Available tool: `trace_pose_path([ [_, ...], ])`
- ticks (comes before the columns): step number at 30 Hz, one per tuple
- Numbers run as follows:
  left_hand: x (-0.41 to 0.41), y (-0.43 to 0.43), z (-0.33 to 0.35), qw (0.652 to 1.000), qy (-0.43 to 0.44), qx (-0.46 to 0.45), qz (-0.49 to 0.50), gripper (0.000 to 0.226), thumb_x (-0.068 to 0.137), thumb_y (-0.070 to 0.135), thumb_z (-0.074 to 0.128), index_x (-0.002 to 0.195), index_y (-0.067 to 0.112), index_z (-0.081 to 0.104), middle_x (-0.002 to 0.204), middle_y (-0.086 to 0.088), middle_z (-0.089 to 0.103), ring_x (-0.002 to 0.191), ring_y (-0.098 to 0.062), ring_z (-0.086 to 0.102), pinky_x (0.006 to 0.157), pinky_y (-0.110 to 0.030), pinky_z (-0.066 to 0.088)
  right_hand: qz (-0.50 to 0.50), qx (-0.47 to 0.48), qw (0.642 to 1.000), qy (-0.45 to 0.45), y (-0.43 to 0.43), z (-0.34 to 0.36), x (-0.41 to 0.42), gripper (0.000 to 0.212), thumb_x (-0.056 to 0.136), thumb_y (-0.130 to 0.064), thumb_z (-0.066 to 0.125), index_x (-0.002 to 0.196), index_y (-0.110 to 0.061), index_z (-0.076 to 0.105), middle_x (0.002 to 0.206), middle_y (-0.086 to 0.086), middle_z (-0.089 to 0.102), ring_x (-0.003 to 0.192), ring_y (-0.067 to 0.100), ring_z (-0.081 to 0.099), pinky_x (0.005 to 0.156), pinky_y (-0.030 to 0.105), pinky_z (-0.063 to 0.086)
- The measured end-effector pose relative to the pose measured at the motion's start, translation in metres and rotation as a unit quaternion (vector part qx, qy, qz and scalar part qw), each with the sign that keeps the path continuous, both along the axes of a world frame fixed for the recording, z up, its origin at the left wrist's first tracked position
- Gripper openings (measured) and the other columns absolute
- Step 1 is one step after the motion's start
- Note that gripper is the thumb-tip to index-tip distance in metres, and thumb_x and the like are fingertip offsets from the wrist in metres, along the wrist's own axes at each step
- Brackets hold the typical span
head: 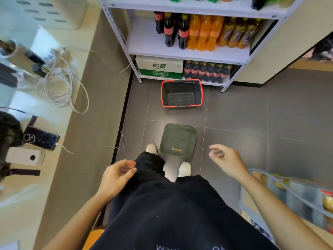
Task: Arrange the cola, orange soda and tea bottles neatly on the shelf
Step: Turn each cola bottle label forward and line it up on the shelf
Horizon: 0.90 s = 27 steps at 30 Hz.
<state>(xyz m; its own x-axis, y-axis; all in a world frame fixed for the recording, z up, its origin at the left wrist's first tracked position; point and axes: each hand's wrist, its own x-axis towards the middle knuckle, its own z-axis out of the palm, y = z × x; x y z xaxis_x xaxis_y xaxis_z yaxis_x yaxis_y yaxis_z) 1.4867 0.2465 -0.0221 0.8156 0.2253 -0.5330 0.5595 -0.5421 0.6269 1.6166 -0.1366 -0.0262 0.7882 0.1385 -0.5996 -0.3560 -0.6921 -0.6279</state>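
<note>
On the white shelf [149,46] ahead stand cola bottles [169,30], orange soda bottles [204,32] and tea bottles [237,32], side by side in rows from left to right. A black basket with a red rim [182,93] sits on the floor before the shelf and holds nothing. My left hand [117,175] hangs by my left leg with loosely curled fingers and holds nothing. My right hand [228,160] is out to the right, fingers loosely curled, also holding nothing. Both hands are far from the bottles.
A green square cushion [178,140] lies on the floor by my feet. Below the shelf stand a water carton [159,68] and more cola bottles [207,71]. A counter [77,123] with cables [59,82] and a phone [42,138] runs along the left. Another rack [288,193] stands at the lower right.
</note>
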Motion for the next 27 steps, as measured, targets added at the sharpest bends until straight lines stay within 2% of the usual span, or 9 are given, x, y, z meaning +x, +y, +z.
trace_pose_path([
  [2,0.029,0.013,-0.007,1.0,0.001,-0.005,0.009,0.024,0.091,0.026,0.075,0.093,0.05,0.072,0.093,0.026,0.074,0.088,0.005,0.07,0.077,-0.013,0.052,0.008,0.003,1.0,-0.008,0.015,-0.003,0.042,0.023,0.096,-0.021,0.067,0.119,-0.022,0.07,0.103,-0.006,0.071,0.092,0.014,0.067,0.083,0.029,0.049],
  [5,0.085,0.035,-0.023,0.999,0.004,-0.026,0.019,0.021,0.092,0.025,0.075,0.093,0.045,0.072,0.094,0.027,0.073,0.09,0.004,0.069,0.078,-0.017,0.054,0.0,-0.001,1.0,-0.015,0.042,-0.01,0.101,0.022,0.095,-0.017,0.069,0.117,-0.02,0.071,0.102,-0.005,0.071,0.092,0.019,0.067,0.085,0.028,0.051],
  [9,0.185,0.069,-0.042,0.998,-0.014,-0.055,-0.012,0.016,0.092,0.021,0.075,0.099,0.036,0.074,0.093,0.022,0.075,0.089,0.006,0.069,0.08,-0.012,0.054,-0.062,0.002,0.998,-0.033,0.072,-0.017,0.159,0.022,0.091,-0.011,0.073,0.108,-0.026,0.073,0.098,-0.008,0.074,0.087,0.012,0.068,0.077,0.008,0.047],
  [14,0.322,0.09,-0.053,0.994,-0.038,-0.053,-0.091,0.016,0.092,0.021,0.075,0.103,0.033,0.074,0.095,0.02,0.074,0.089,0.005,0.069,0.086,-0.019,0.055,-0.127,-0.023,0.991,-0.026,0.086,-0.018,0.215,0.028,0.089,-0.008,0.077,0.1,-0.033,0.071,0.095,-0.004,0.075,0.088,0.011,0.07,0.08,0.011,0.052],
  [17,0.406,0.084,-0.053,0.984,-0.05,-0.02,-0.171,0.02,0.092,0.02,0.074,0.112,0.022,0.076,0.104,0.009,0.077,0.095,-0.009,0.071,0.091,-0.03,0.054,-0.147,-0.03,0.988,-0.036,0.081,-0.02,0.252,0.025,0.089,-0.007,0.077,0.102,-0.027,0.072,0.095,-0.001,0.076,0.082,0.001,0.069,0.076,0.004,0.048],
  [19,0.457,0.074,-0.054,0.978,-0.051,-0.016,-0.2,0.022,0.092,0.021,0.073,0.114,0.02,0.076,0.108,0.005,0.077,0.099,-0.015,0.07,0.094,-0.033,0.053,-0.159,-0.026,0.986,-0.045,0.074,-0.024,0.283,0.024,0.089,-0.004,0.076,0.103,-0.023,0.073,0.095,0.003,0.076,0.078,0.001,0.068,0.074,0.005,0.048],
  [22,0.524,0.053,-0.062,0.974,-0.058,-0.011,-0.217,0.021,0.092,0.022,0.071,0.113,0.02,0.076,0.105,0.007,0.076,0.098,-0.014,0.069,0.095,-0.035,0.053,-0.155,0.003,0.987,-0.052,0.067,-0.037,0.338,0.022,0.09,-0.003,0.075,0.106,-0.018,0.074,0.095,0.007,0.075,0.087,0.019,0.069,0.081,0.017,0.052],
  [24,0.558,0.038,-0.074,0.974,-0.056,-0.003,-0.218,0.02,0.093,0.022,0.07,0.112,0.019,0.076,0.104,0.006,0.077,0.095,-0.014,0.069,0.095,-0.036,0.053,-0.142,0.033,0.988,-0.058,0.065,-0.052,0.375,0.021,0.09,-0.005,0.074,0.109,-0.013,0.075,0.095,0.007,0.076,0.087,0.019,0.068,0.085,0.025,0.052],
  [27,0.595,0.016,-0.102,0.98,-0.04,0.011,-0.194,0.019,0.094,0.02,0.071,0.112,0.016,0.075,0.104,0.002,0.076,0.094,-0.016,0.069,0.095,-0.039,0.054,-0.101,0.069,0.99,-0.071,0.062,-0.082,0.431,0.02,0.09,-0.005,0.074,0.108,-0.014,0.076,0.093,0.006,0.075,0.081,0.013,0.066,0.08,0.012,0.049],
])
